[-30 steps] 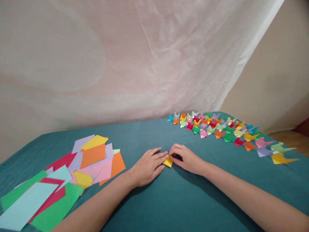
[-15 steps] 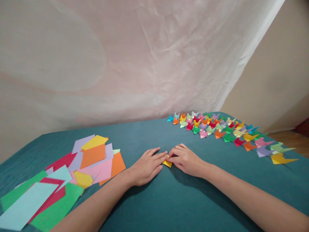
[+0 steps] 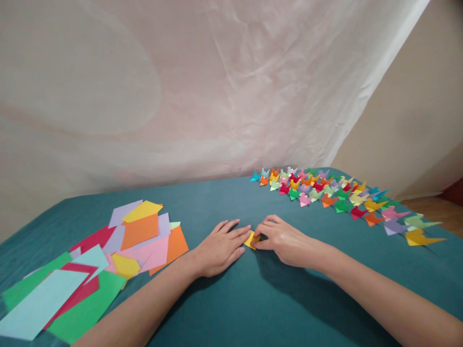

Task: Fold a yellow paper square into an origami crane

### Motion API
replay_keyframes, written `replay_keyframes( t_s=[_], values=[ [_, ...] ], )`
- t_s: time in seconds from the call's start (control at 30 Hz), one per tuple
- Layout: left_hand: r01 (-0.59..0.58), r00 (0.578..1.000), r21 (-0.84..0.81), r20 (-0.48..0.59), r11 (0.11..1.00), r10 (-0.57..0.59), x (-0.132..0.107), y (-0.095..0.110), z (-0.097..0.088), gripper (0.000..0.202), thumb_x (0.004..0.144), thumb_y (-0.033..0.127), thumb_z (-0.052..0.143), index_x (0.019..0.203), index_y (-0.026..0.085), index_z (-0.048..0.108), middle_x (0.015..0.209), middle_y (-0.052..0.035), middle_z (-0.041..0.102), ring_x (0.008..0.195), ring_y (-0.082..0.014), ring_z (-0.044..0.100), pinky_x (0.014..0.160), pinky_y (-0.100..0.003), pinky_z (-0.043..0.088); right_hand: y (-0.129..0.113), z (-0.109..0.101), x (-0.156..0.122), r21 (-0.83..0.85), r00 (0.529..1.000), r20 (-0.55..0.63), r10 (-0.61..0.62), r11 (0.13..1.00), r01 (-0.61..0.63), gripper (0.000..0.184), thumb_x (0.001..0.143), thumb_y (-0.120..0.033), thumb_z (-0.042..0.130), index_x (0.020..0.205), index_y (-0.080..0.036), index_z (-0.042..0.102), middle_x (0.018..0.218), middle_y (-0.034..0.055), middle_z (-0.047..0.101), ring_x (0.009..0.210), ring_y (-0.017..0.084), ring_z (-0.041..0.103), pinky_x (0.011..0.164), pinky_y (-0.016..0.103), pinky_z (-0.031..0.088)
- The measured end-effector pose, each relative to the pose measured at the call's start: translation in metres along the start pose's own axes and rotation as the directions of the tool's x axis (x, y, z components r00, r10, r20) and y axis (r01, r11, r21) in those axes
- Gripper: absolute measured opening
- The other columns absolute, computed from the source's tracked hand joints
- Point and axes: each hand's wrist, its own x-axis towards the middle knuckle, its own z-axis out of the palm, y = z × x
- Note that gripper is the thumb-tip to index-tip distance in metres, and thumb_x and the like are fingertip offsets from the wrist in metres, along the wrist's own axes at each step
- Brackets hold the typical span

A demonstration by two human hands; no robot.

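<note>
A small folded piece of yellow paper [image 3: 250, 241] lies on the teal tablecloth between my two hands. My left hand [image 3: 223, 248] rests flat with its fingers stretched out, the fingertips touching the paper's left edge. From the other side my right hand [image 3: 280, 241] pinches the paper's right part between thumb and forefinger. Part of the paper is covered by the fingers, so its full shape is hidden.
Loose sheets of coloured paper [image 3: 141, 232] are spread over the left of the teal tablecloth [image 3: 217, 197]. At the back right stand rows of folded paper birds [image 3: 329, 200], several colours, with a yellow one [image 3: 419, 237] nearest. A pale cloth [image 3: 224, 86] hangs behind.
The fingers of my right hand have shifted slightly to the right and parted a little, and more of the yellow paper shows. My left hand stays in place.
</note>
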Motion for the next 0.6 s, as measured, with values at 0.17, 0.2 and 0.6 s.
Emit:
replay_keyframes(
  t_s=[0.17,0.2,0.6],
  values=[
    [0.01,1.0,0.016,0.012,1.0,-0.01,0.0,0.001,-0.001,0.045,0.096,0.034,0.03,0.141,0.025,0.028,0.147,-0.0024,0.03,0.136,-0.0246,0.019,0.109,-0.046,0.018,-0.006,-0.008,-0.003,-0.01,0.999,0.047,-0.009,1.0,0.01,0.048,0.073,0.001,0.048,0.108,-0.025,0.066,0.102,0.0098,0.061,0.096,0.022,0.053,0.096,0.044,0.031],
    [0.012,1.0,0.018,0.013,1.0,-0.012,0.0,0.001,-0.001,0.045,0.096,0.034,0.03,0.141,0.025,0.028,0.147,-0.0021,0.03,0.137,-0.0247,0.019,0.109,-0.046,0.018,-0.008,-0.009,-0.004,-0.007,0.999,0.046,-0.006,1.0,0.006,0.047,0.072,0.001,0.048,0.107,-0.025,0.067,0.102,0.0097,0.061,0.097,0.022,0.053,0.097,0.045,0.03],
    [0.011,0.997,0.002,0.076,1.0,-0.011,-0.002,-0.001,-0.001,0.063,0.09,0.06,0.028,0.144,0.029,0.017,0.151,-0.0025,0.02,0.139,-0.0286,0.012,0.108,-0.05,0.014,0.007,0.0,-0.004,0.225,0.996,0.008,0.085,0.971,-0.085,0.05,0.074,0.003,0.041,0.105,-0.027,0.067,0.104,0.0027,0.068,0.097,0.017,0.061,0.097,0.038,0.038]
  ],
)
